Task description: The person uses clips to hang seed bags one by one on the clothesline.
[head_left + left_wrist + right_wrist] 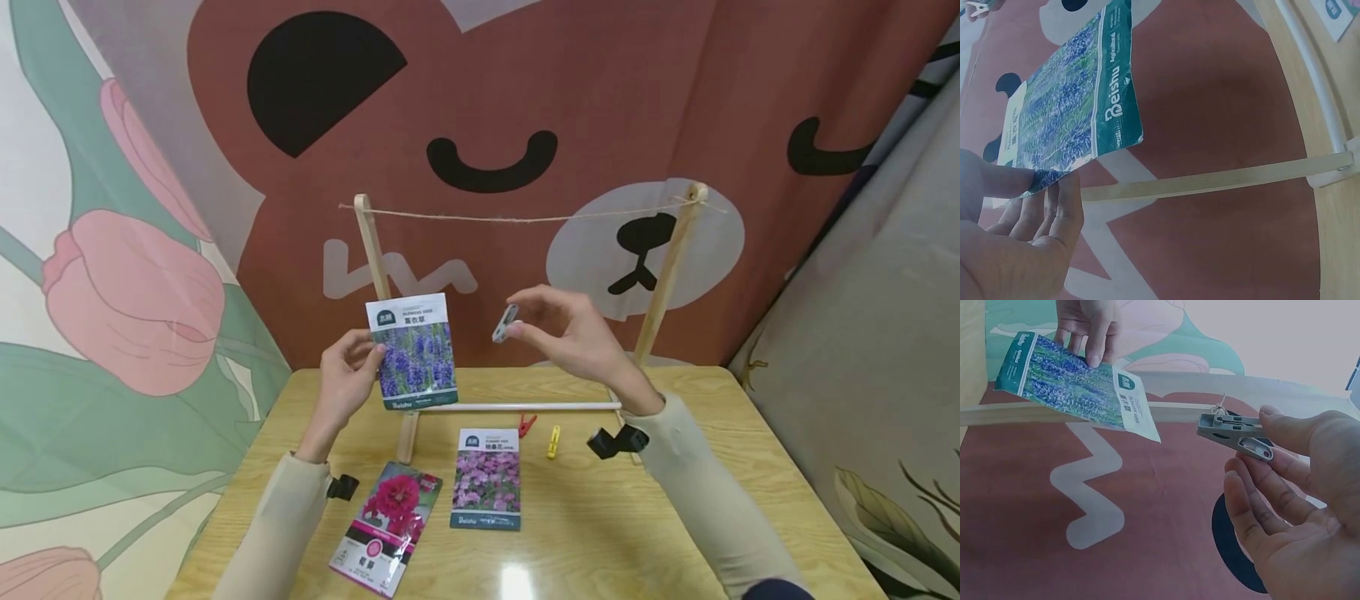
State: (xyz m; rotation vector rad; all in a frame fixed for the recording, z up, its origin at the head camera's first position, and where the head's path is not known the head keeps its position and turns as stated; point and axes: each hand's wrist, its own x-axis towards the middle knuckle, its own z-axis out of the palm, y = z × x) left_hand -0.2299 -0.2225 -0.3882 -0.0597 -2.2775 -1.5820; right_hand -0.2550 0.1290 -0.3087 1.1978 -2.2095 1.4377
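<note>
My left hand [345, 377] pinches a seed packet [416, 358] by its left edge, thumb in front and fingers behind. The packet has purple-blue flowers and a dark green bottom band, and it is held upright above the table. In the left wrist view the thumb presses on the packet [1063, 100] near its edge. My right hand [576, 340] pinches a grey clothespin [505, 323] between thumb and fingers, to the right of the packet. The right wrist view shows the clothespin [1232, 431] with its gripping end turned toward the packet, apart from it.
A string [487, 219] runs between two wooden posts [667, 279] behind the hands, with a white rod [525, 407] low between them. On the table [600, 533] lie a pink-flower packet [486, 483], a red-flower packet [390, 525], a red clothespin [527, 425] and a yellow clothespin [553, 442].
</note>
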